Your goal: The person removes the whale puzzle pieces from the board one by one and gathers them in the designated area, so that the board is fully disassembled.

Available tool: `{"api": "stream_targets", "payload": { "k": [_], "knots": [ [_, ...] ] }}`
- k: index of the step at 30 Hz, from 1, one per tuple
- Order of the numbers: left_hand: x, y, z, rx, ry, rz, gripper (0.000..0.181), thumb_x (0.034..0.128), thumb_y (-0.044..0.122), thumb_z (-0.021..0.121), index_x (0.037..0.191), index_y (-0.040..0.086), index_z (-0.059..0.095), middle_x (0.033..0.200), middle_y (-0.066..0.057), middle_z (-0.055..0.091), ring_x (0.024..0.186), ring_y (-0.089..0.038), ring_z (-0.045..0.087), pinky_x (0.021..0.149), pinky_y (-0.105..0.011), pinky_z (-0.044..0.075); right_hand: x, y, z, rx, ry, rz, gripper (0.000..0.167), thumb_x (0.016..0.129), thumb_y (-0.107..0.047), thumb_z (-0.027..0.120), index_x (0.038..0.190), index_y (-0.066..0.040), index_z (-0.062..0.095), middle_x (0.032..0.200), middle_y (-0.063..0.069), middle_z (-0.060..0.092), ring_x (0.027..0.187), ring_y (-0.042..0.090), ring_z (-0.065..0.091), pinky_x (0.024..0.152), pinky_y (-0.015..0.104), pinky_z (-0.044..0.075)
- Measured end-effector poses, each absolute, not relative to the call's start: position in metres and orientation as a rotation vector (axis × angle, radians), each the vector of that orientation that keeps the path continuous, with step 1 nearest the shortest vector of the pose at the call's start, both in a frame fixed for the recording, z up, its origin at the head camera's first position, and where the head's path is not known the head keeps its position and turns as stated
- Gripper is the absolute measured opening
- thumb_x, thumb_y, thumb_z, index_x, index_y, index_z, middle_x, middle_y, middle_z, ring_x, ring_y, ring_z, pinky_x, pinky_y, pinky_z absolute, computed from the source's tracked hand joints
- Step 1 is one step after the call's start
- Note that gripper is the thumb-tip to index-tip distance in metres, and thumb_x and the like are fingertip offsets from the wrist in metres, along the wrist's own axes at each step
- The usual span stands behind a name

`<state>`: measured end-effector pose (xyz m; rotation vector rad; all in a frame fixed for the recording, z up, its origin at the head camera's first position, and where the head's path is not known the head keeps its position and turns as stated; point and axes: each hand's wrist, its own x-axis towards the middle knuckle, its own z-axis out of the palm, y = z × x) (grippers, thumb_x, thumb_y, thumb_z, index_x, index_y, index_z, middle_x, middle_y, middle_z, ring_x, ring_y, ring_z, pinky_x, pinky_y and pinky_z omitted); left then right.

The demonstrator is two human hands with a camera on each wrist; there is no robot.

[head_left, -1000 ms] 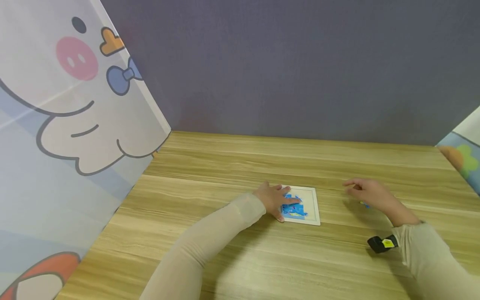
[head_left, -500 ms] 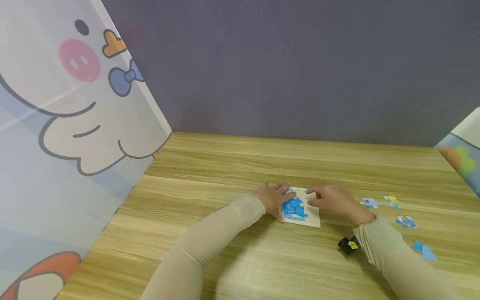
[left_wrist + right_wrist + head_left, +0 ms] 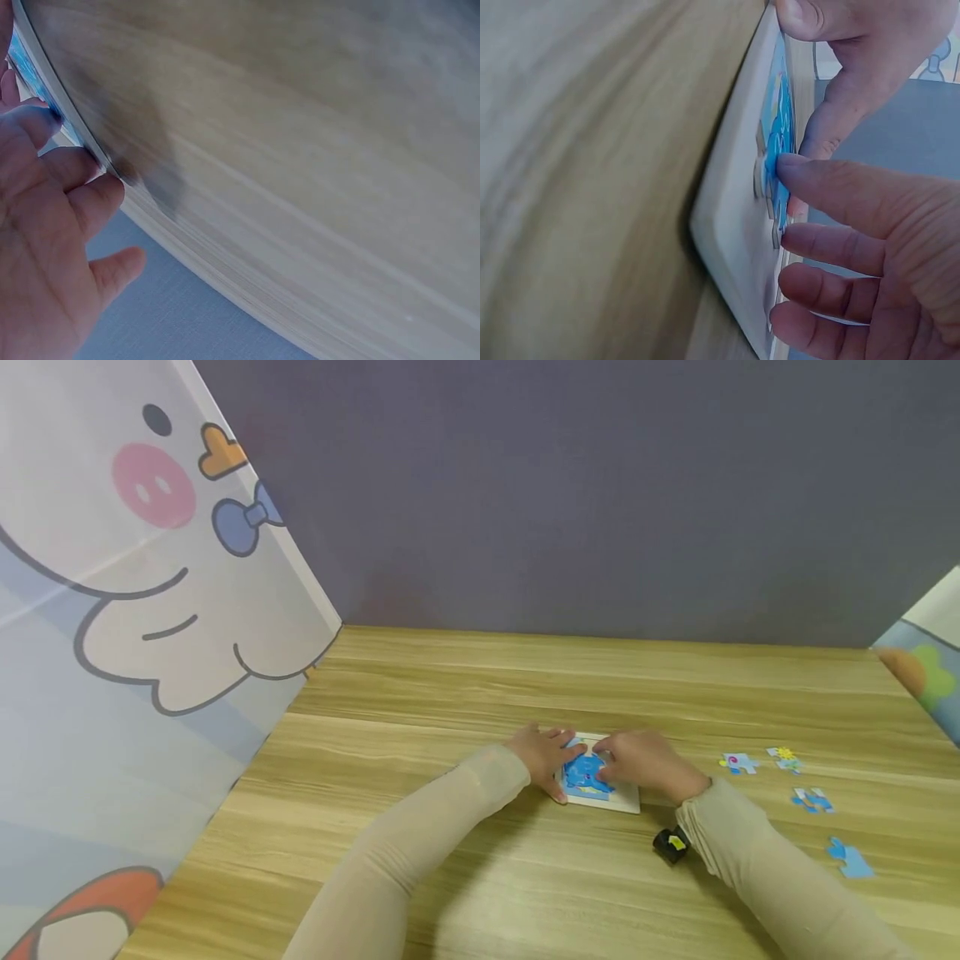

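Observation:
A white square puzzle board (image 3: 624, 799) lies flat on the table, partly filled with blue puzzle pieces (image 3: 583, 775). Across its left side rests my left hand (image 3: 542, 760), fingers spread over the frame and the pieces' upper left part. My right hand (image 3: 641, 762) is over the board's right part. In the right wrist view, its thumb (image 3: 810, 176) and index finger (image 3: 832, 246) sit at two edges of a blue puzzle piece (image 3: 774, 176), pinching it against the board. The piece's outline is partly hidden by the fingers.
Several loose puzzle pieces lie to the right: a pale one with a pink swirl (image 3: 740, 763), one with a yellow sun (image 3: 785, 758), a blue and white one (image 3: 812, 800) and a light blue corner (image 3: 851, 858). A grey partition (image 3: 570, 502) stands behind the table.
My right hand has moved left from beside the loose pieces onto the board, uncovering those pieces. The left hand stays on the board, with its fingers slightly shifted.

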<state>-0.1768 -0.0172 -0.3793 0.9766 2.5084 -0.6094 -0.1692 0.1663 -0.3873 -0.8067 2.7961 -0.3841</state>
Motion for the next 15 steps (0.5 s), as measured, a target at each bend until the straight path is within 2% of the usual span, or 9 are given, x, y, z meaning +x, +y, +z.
{"api": "stream_targets", "payload": {
  "k": [5,9,15],
  "knots": [
    [-0.1764,-0.0176,-0.3783,0.962,2.509,-0.598,0.091,0.0822,0.071,0.05,0.155,0.032,0.011,0.161,0.006,0.007,0.144,-0.01,0.014,0.114,-0.038,0.02,-0.1677,0.1641,-0.3856,-0.75,2.757,-0.45,0.038,0.082,-0.02,0.075,0.112,0.001,0.067,0.07,-0.002,0.057,0.058,0.011,0.045,0.054,0.03,0.039],
    [-0.1759,-0.0172,-0.3771,0.959,2.505,-0.587,0.092,0.082,0.07,0.051,0.155,0.032,0.011,0.161,0.006,0.007,0.144,-0.009,0.014,0.114,-0.038,0.02,-0.1679,0.1633,-0.3852,-0.7,2.73,-0.47,0.038,0.082,-0.019,0.074,0.113,0.001,0.065,0.067,-0.003,0.053,0.059,0.012,0.046,0.054,0.03,0.04],
    [-0.176,-0.0167,-0.377,0.954,2.503,-0.575,0.092,0.0818,0.07,0.051,0.155,0.031,0.011,0.16,0.005,0.008,0.144,-0.01,0.014,0.114,-0.038,0.02,-0.1697,0.1618,-0.3846,-0.648,2.726,-0.53,0.034,0.08,-0.017,0.076,0.105,-0.001,0.061,0.069,-0.002,0.052,0.058,0.014,0.046,0.053,0.03,0.04]
  ]
}}
